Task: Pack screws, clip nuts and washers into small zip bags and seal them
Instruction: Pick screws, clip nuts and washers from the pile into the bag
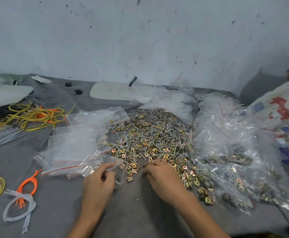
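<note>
A wide heap of loose hardware lies on the grey cloth: silver screws, brass-coloured square clip nuts and grey round washers. My left hand pinches the mouth of a small clear zip bag at the heap's near left edge. My right hand rests at the near edge of the heap with its fingers curled over small parts; what they hold is hidden. A stack of empty zip bags with red seal strips lies left of the heap. Filled bags are piled to the right.
Yellow and orange wire loops lie at the back left, and an orange and grey wire bundle at the near left. A white oval plate sits by the wall. A printed sack stands at the right.
</note>
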Demonstrator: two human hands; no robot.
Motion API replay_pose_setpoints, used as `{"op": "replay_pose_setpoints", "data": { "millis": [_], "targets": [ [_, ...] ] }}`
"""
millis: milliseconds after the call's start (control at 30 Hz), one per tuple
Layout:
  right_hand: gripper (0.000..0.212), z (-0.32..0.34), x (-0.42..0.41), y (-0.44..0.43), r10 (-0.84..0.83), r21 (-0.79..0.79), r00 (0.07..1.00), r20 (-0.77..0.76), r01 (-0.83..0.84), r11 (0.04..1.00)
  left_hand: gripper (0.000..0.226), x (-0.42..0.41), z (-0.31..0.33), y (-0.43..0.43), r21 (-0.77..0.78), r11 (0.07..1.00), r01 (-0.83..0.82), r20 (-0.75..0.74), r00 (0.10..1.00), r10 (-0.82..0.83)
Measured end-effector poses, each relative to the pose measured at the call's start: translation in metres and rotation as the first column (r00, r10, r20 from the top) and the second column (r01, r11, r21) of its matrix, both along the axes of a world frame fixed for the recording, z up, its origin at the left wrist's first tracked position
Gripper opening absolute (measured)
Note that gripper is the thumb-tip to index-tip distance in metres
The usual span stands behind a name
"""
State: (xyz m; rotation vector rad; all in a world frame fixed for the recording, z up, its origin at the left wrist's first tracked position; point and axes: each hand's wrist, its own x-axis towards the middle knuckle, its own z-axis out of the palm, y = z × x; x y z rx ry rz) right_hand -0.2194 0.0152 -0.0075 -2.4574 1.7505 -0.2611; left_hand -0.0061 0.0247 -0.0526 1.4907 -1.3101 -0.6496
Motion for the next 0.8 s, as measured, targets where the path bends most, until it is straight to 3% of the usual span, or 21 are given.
{"op": "replay_pose_setpoints", "data": {
  "millis": [233, 400, 600, 800],
  "targets": [
    [0.022, 0.004, -0.009, -0.004, -0.04, 0.051, 0.999, -0.03, 0.041, 0.998, 0.031, 0.0, 0.0, 0.0, 0.005, 1.0, -0.003, 0.002, 1.0, 0.003],
    [0.005, 0.004, -0.005, -0.002, -0.003, 0.056, 0.998, 0.056, 0.0, 0.998, 0.031, 0.0, 0.001, 0.0, -0.005, 1.0, -0.002, 0.007, 1.0, 0.002],
    [0.009, 0.0, 0.013, 0.003, -0.03, 0.127, 0.899, 0.437, -0.029, 0.991, 0.03, 0.001, 0.001, 0.001, 0.01, 1.0, -0.008, 0.018, 1.0, 0.008],
    [0.01, -0.004, 0.034, 0.008, -0.086, 0.197, 0.669, 0.738, -0.092, 0.976, 0.032, 0.0, 0.003, 0.001, 0.014, 1.0, -0.002, -0.005, 1.0, 0.002]
  ]
}}
